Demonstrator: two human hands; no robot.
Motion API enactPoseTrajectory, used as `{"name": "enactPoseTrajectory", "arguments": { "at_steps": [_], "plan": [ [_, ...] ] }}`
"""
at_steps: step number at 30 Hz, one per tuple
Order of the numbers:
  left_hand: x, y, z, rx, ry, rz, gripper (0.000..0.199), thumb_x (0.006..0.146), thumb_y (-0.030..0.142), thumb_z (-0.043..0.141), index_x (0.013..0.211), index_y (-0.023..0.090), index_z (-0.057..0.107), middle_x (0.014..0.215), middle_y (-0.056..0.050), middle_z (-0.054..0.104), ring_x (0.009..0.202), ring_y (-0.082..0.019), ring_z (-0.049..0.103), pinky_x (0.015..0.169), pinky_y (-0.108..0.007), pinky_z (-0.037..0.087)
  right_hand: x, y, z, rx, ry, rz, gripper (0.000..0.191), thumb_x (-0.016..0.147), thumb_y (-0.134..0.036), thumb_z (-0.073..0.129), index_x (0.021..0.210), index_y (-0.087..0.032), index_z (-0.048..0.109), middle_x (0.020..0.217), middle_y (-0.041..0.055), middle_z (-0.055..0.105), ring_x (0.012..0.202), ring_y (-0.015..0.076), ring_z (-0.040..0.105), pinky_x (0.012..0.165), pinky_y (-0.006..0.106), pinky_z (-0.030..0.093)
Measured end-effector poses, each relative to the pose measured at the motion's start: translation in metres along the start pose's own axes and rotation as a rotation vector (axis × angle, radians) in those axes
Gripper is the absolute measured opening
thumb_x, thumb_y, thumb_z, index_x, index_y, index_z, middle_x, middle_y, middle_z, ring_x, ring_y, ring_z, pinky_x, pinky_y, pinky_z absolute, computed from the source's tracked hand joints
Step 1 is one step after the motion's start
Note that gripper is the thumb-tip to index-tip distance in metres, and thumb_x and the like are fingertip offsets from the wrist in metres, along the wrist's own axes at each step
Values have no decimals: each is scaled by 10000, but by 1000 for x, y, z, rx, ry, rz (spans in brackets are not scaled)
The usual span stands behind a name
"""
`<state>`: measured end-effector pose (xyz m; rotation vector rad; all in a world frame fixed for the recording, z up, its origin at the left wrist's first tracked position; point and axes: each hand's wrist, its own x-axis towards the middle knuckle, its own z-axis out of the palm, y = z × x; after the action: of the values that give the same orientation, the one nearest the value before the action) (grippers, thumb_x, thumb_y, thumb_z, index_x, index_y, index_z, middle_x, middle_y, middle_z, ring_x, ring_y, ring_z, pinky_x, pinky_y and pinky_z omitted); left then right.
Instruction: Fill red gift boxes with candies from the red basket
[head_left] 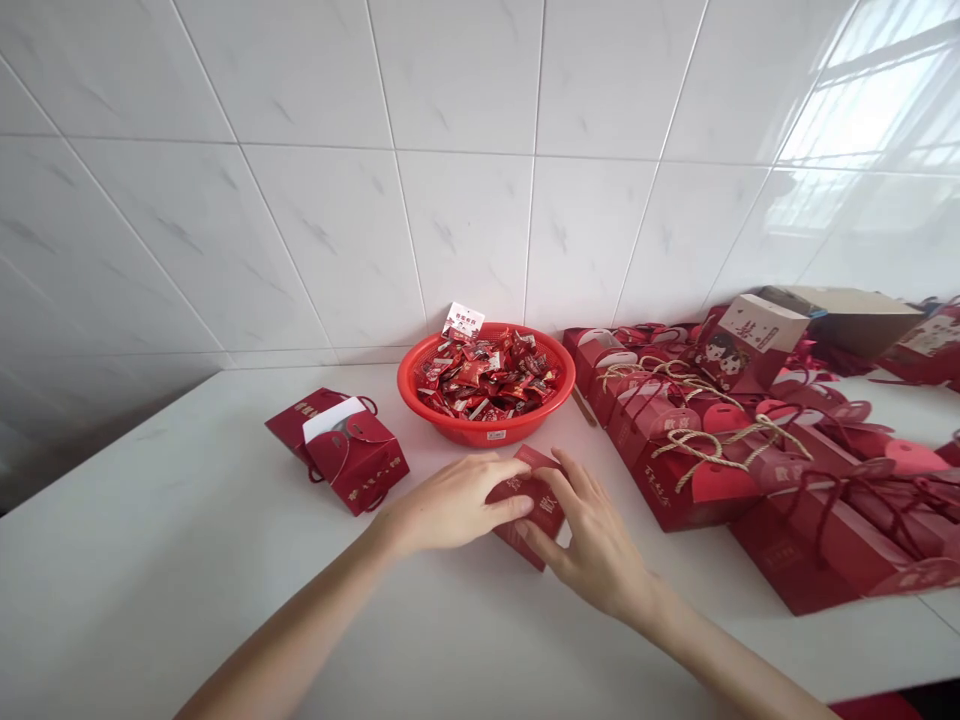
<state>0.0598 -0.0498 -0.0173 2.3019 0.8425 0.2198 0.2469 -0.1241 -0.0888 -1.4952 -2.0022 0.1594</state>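
A small dark red box (531, 556) with gold lettering rests on the white table, below a red basket. My left hand (457, 500) grips its left side, with thumb and fingers on the top. On the right side, my right hand (589, 530) has its thumb and fingers around the box's top flaps. Both hands' fingertips nearly meet over the lettering. The round red basket (486, 432) holds many red wrapped candies (480, 374) and a white printed card (463, 322) standing at its back edge.
Two red boxes with cord handles, one in front (360, 462) and one behind (289, 425), lie at the left. Rows of red gift boxes (675, 490) with cord handles fill the right. An open cardboard box (847, 315) stands behind them by the tiled wall (465, 220).
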Motion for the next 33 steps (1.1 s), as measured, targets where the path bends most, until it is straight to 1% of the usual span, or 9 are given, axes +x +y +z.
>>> {"name": "enactPoseTrajectory", "arguments": {
  "at_steps": [5, 10, 13, 18, 22, 24, 26, 30, 33],
  "plan": [
    [-2, -1, -1, 33, -67, -24, 478, 954, 497, 516, 1380, 294, 594, 1251, -68, 685, 1043, -254, 670, 857, -332, 509, -2, 0, 1, -59, 28, -6, 557, 897, -440, 660, 1371, -208, 484, 1404, 212, 524, 1298, 384, 524, 996, 584, 509],
    [-7, -2, -9, 108, -109, -44, 571, 932, 589, 529, 1434, 318, 555, 1536, -75, 488, 1388, -319, 470, 1046, -395, 466, 3, 0, -8, -20, -6, -14, 521, 872, -387, 699, 1340, -218, 545, 1296, 171, 586, 1161, 335, 582, 955, 527, 538],
    [-7, -3, -15, 24, 2, -60, 560, 927, 626, 516, 1394, 326, 592, 1507, -54, 525, 1312, -289, 554, 1030, -372, 501, 3, 5, -15, 20, -24, -11, 563, 832, -395, 742, 1342, -238, 563, 1290, 149, 598, 1168, 327, 581, 970, 515, 537],
    [2, -4, -20, -116, 202, -40, 484, 903, 620, 540, 1173, 255, 710, 1236, -50, 707, 1130, -256, 652, 972, -353, 535, -9, 7, -43, 135, -53, -54, 591, 823, -444, 753, 1346, -219, 592, 1344, 151, 583, 1218, 300, 574, 1028, 470, 506],
    [19, -18, -7, -254, 101, 32, 437, 921, 594, 520, 907, 201, 709, 910, -47, 723, 899, -208, 663, 861, -333, 544, -21, 3, -103, 230, 15, -133, 583, 839, -503, 734, 1355, -267, 603, 1375, 125, 585, 1252, 292, 580, 1023, 416, 509],
    [31, -30, 10, -325, 21, 28, 439, 922, 584, 515, 827, 184, 670, 825, -41, 687, 799, -181, 631, 792, -312, 534, -25, 12, -146, 178, 212, -145, 476, 868, -484, 712, 1295, -282, 652, 1314, 106, 641, 1251, 296, 582, 1005, 420, 504],
    [41, -43, 32, -377, -64, 4, 420, 906, 567, 536, 792, 177, 641, 785, -28, 659, 753, -163, 597, 757, -298, 509, -25, 35, -193, 38, 535, -115, 435, 860, -381, 749, 1274, -269, 676, 1190, 94, 698, 1079, 237, 651, 908, 383, 511],
    [55, -61, 68, -418, -123, -58, 406, 846, 559, 593, 756, 164, 621, 679, 0, 573, 641, -137, 494, 627, -275, 412, -6, 100, -273, -364, 1032, 223, 543, 722, -430, 836, 1174, -145, 742, 884, 85, 716, 763, 159, 595, 683, 373, 434],
    [58, -65, 73, -456, -75, -106, 413, 820, 564, 601, 753, 157, 603, 684, -5, 557, 614, -132, 457, 578, -273, 356, 16, 134, -302, -493, 938, 646, 624, 679, -459, 822, 1118, -22, 748, 843, 135, 720, 704, 145, 549, 644, 388, 405]
  ]
}}
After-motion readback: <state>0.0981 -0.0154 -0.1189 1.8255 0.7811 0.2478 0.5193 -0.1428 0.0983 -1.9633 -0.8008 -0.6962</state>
